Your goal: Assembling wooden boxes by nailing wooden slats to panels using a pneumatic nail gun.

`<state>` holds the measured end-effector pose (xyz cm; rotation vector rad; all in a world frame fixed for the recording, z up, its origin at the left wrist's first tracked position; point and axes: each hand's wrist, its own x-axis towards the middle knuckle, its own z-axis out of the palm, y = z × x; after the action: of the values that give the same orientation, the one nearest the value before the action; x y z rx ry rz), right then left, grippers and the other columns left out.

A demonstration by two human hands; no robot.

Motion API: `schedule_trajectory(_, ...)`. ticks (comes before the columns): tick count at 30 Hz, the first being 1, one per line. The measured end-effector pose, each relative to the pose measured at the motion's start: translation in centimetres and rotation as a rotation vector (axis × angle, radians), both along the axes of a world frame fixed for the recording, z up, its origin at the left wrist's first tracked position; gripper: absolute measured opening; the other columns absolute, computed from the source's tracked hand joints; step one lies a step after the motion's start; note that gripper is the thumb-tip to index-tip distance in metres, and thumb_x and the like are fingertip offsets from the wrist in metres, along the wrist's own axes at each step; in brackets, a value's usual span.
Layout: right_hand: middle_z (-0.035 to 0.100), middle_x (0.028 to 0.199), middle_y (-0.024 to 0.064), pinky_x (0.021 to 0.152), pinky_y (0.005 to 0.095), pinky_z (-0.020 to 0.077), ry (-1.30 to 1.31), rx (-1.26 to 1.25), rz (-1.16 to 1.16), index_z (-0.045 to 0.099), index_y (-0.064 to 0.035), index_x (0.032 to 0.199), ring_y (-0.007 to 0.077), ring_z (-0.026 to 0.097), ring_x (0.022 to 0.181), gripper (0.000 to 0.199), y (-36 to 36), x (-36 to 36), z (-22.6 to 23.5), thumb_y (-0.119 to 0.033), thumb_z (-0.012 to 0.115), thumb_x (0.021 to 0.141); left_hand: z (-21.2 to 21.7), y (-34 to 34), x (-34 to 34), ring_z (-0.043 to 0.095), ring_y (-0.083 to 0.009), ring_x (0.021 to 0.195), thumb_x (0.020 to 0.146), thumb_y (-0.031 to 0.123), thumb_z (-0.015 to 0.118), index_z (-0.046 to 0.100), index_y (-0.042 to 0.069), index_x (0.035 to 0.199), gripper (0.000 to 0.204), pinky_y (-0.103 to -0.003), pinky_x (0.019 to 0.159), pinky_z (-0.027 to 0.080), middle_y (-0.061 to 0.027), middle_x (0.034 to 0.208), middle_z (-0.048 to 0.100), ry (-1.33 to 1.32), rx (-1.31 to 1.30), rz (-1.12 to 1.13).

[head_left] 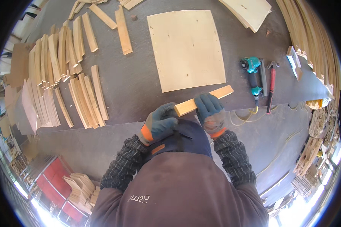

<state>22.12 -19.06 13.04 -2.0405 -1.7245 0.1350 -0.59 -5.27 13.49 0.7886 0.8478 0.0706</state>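
Head view shows both gloved hands gripping a short wooden slat (204,101) at the workbench's (140,87) near edge — left hand (161,123) closed on its near end, right hand (211,113) wrapped around its middle — just below a square plywood panel (185,49).

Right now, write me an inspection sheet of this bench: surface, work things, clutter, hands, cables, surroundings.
Surface: dark workbench, bare in the middle.
Job's things: a short wooden slat held over the bench's near edge; a square plywood panel lies flat just beyond it.
Clutter: rows of loose wooden slats at the left; a teal nail gun and a hammer at the right; more plywood sheets at the far right corner.
Hands: gloved left hand at the slat's near end; gloved right hand with its grip closed over the slat's middle.
Cables: a yellow hose runs from the nail gun off the bench edge.
Surroundings: stacked wood on the floor at the left, long strips along the right.
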Motion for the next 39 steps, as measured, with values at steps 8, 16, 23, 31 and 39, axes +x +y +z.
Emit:
schedule_trajectory(8,0.065,0.140,0.0182,0.108,0.0474,0.0537,0.120,-0.078,0.007,0.066,-0.0044,0.138,0.0388,0.062,0.130,0.051,-1.9,-2.3,-7.0,-0.015,0.076,0.089,-10.5,-1.3,-1.6,0.072,-0.0187,0.083,0.095,0.002,0.073,0.063,0.000,0.141,0.047,-0.031,0.070,0.061,-0.0133,0.105,0.074,0.329,0.096,0.203)
schedule_trajectory(16,0.065,0.141,0.0259,0.108,0.0460,0.0529,0.388,-0.106,-0.672,0.058,-0.0004,0.148,0.0392,0.065,0.127,0.061,-4.2,8.5,-9.1,-0.024,0.076,0.095,-13.1,-1.9,-2.0,0.069,-0.0178,0.094,0.092,0.002,0.075,0.061,-0.004,0.144,0.054,-0.032,0.081,0.060,-0.0140,0.127,0.069,0.344,0.740,0.206)
schedule_trajectory(23,0.064,0.143,0.0267,0.108,0.0446,0.0529,0.543,-0.258,-0.527,0.051,-0.0032,0.154,0.0384,0.064,0.131,0.066,-1.6,10.4,-10.2,-0.021,0.075,0.095,-10.1,2.3,0.6,0.070,-0.0313,0.106,0.087,0.004,0.078,0.055,0.001,0.150,0.068,-0.037,0.089,0.060,-0.0240,0.138,0.062,0.447,1.025,-0.094)
schedule_trajectory(31,0.051,0.157,0.0284,0.119,0.0476,0.0455,0.444,-0.425,-0.367,0.041,-0.0025,0.162,0.0447,0.052,0.143,0.095,-3.3,8.6,-7.7,-0.031,0.088,0.084,-11.0,3.4,1.1,0.067,-0.0415,0.119,0.088,0.013,0.080,0.055,0.008,0.152,0.068,-0.046,0.097,0.058,-0.0251,0.133,0.064,0.547,1.043,-0.106)
schedule_trajectory(39,0.049,0.155,0.0286,0.118,0.0508,0.0457,0.096,-0.495,-0.155,0.023,-0.0068,0.170,0.0467,0.051,0.142,0.123,-5.7,6.2,-8.7,-0.034,0.095,0.074,-10.5,3.9,0.5,0.065,-0.0444,0.124,0.089,0.012,0.079,0.056,0.009,0.150,0.066,-0.047,0.105,0.054,-0.0259,0.137,0.063,0.483,0.972,-0.065)
